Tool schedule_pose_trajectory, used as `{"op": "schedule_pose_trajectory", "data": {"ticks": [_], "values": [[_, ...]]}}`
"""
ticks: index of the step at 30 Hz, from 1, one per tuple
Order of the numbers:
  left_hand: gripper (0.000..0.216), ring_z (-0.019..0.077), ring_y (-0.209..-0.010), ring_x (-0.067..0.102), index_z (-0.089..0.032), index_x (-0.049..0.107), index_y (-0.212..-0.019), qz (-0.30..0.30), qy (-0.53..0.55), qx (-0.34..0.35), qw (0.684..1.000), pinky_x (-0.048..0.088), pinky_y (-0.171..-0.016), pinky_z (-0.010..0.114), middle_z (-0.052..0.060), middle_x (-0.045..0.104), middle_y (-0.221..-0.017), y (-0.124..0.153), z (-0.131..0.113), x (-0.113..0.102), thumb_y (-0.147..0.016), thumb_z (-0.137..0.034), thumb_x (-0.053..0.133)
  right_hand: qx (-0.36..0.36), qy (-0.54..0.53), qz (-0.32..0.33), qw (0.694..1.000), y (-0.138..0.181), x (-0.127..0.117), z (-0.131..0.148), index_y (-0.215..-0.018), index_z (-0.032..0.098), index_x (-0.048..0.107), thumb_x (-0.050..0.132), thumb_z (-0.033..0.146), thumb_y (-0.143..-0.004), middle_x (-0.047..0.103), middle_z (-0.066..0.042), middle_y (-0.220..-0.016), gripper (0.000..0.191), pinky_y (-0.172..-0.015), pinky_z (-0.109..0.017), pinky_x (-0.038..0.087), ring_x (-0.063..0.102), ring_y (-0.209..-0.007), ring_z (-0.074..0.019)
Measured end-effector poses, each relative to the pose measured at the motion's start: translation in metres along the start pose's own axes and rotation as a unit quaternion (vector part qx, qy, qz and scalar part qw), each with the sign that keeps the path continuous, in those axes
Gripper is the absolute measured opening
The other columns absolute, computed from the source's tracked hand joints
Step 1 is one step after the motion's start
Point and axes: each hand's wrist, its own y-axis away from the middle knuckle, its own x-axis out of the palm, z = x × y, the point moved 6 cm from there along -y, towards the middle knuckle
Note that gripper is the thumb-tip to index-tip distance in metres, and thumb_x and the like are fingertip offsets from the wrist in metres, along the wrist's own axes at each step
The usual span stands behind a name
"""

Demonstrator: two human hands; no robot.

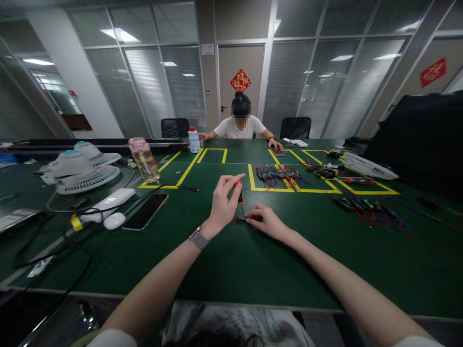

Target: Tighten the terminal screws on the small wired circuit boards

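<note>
My left hand (222, 202) is closed around a small screwdriver (239, 192) with a red and black handle, held upright with its tip pointing down. Under the tip lies a small green circuit board with wires (243, 219) on the green table (231, 270). My right hand (265, 220) presses down on that board, fingers pinched at its right end. A watch sits on my left wrist.
A black phone (145, 211), white mouse (114, 220) and white box lie at left, by two fans (81, 168) and a pink bottle (143, 159). Wired boards are piled in a yellow-taped area (280, 176) and at right (372, 209). A person sits across the table.
</note>
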Motion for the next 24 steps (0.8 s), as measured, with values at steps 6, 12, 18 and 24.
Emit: {"op": "schedule_pose_trajectory", "data": {"ticks": [6,12,18,24], "values": [[0.038,0.0145,-0.096,0.06,-0.024,0.047,-0.13,0.019,0.066,-0.027,0.997,0.051,-0.078,0.027,0.008,0.053,-0.122,0.004,0.009,0.009,-0.092,-0.019,0.046,-0.002,0.004,0.0,1.0,-0.001,0.0,0.0,-0.096,0.017,0.074,0.062,0.021,-0.083,0.06,-0.005,-0.084,0.018,-0.071,-0.027,0.046,0.058,-0.072,-0.0149],[0.023,0.0136,-0.084,0.057,-0.022,0.063,-0.109,-0.012,0.008,-0.027,1.0,0.05,-0.073,0.025,0.004,0.056,-0.094,0.002,0.01,0.003,-0.087,-0.027,0.059,0.0,0.005,0.003,1.0,0.0,0.001,0.0,-0.096,0.017,0.073,0.063,0.021,-0.082,0.06,-0.005,-0.084,0.018,-0.071,-0.027,0.046,0.058,-0.072,-0.0152],[0.034,0.0132,-0.09,0.062,-0.024,0.051,-0.128,0.041,0.117,-0.047,0.991,0.053,-0.074,0.025,0.006,0.06,-0.109,0.001,0.01,0.01,-0.094,-0.024,0.043,-0.001,0.003,0.004,1.0,0.0,0.0,0.003,-0.096,0.018,0.073,0.062,0.021,-0.082,0.06,-0.005,-0.085,0.018,-0.071,-0.027,0.047,0.058,-0.072,-0.0149],[0.013,0.0129,-0.079,0.056,-0.018,0.065,-0.092,0.023,0.004,0.012,1.0,0.05,-0.07,0.024,0.002,0.056,-0.086,-0.002,-0.006,0.001,-0.084,-0.029,0.062,0.003,0.009,0.003,1.0,0.0,-0.001,0.002,-0.095,0.017,0.073,0.063,0.022,-0.082,0.06,-0.005,-0.084,0.018,-0.071,-0.028,0.047,0.058,-0.07,-0.0147]]}}
